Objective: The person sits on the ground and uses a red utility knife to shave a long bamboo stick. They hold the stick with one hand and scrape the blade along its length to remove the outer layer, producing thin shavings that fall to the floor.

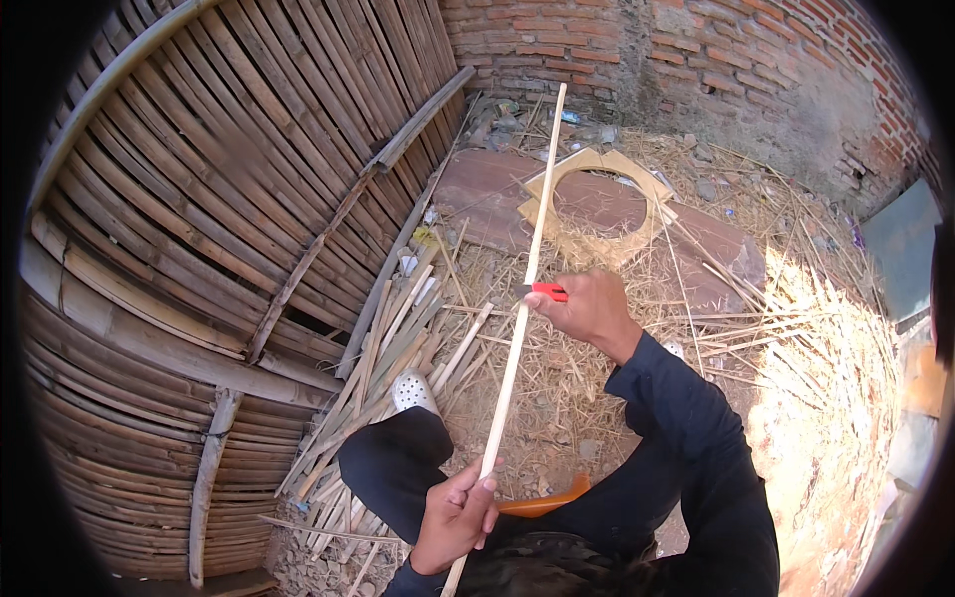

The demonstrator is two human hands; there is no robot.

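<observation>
To my left stands a wall of weathered bamboo slats (249, 199), braced with poles. At its foot lies a loose heap of split strips (383, 358), some greenish, some pale, with a white perforated shoe (413, 391) right beside it. Then comes the person's left hand (458, 515), low down, its fingers closed around the near part of a long pale stick (514, 343). The stick slants up and away between the seated person's dark-clad legs. Under them shows the edge of an orange seat (542, 500).

Further up the stick, the right hand (594, 310) is clamped on a small red-handled knife (547, 292), the dark blade set against the stick. Behind, near the far wall, sits a scrap of blue packaging (569, 116); any print on it is too small for me to read. A tan panel with a big round hole (543, 219) rests on a reddish-brown board (721, 249), among straw-like shavings (637, 373). Beyond is a brick wall (766, 60), partly plastered, and at far right a grey-green sheet (903, 249) leans near a sunlit patch.
</observation>
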